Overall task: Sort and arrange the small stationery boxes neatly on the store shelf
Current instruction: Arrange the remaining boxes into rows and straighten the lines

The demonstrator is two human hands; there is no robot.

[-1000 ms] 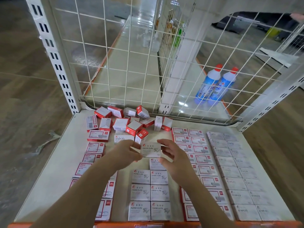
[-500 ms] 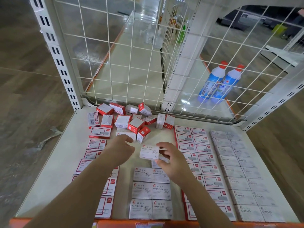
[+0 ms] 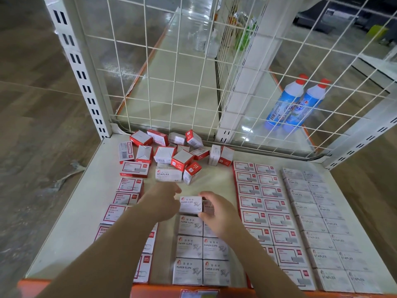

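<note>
A white paper clips box [image 3: 190, 204] sits at the far end of the left column of paper clips boxes [image 3: 190, 247] on the shelf [image 3: 71, 229]. My right hand [image 3: 217, 214] curls round its right side, thumb at the near edge. My left hand [image 3: 163, 201] is at its left edge, fingers bent; whether it grips is unclear. A loose heap of red and white boxes [image 3: 171, 155] lies at the back. A staples box [image 3: 168, 174] lies just beyond my left hand.
Neat columns of red-framed boxes [image 3: 262, 207] and grey staples boxes [image 3: 318, 220] fill the right side. Another red-framed column [image 3: 126, 196] runs along the left. A wire mesh back panel [image 3: 193, 82] stands behind, with two blue bottles [image 3: 294, 104] beyond it.
The paper clips box came down from mid-air, where both hands held it, onto the far end of the left paper clips column. Both hands moved down with it.
</note>
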